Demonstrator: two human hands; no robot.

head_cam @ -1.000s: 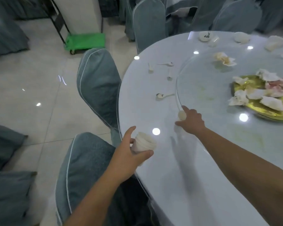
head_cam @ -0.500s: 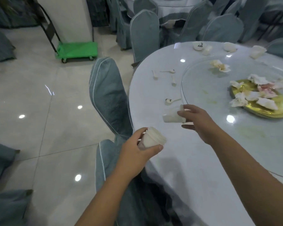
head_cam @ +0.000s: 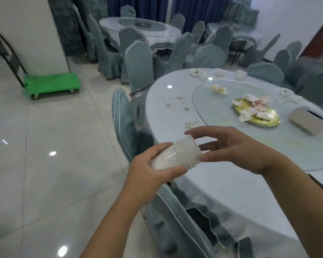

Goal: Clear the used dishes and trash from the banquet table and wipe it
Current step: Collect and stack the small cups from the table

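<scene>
Head view: littered round banquet table [head_cam: 222,183], covered chairs [head_cam: 138,66], tiled floor [head_cam: 45,146].

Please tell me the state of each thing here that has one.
Stack of cups: nested, tilted sideways, held off the table.
Left hand: grips the stack.
Right hand: fingers at the stack's rim.
Gold plate: covered with crumpled tissues.
Tissue box: lying flat.

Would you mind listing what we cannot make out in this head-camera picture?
- How many plastic cups are in the stack: the nested rims blur together, and the left hand covers its base.
- Whether the right hand has let go of the stack: only its fingertips are near the rim.
- What lies on the gold plate: crumpled tissues cover it.
- The far dishes: too small.
</scene>
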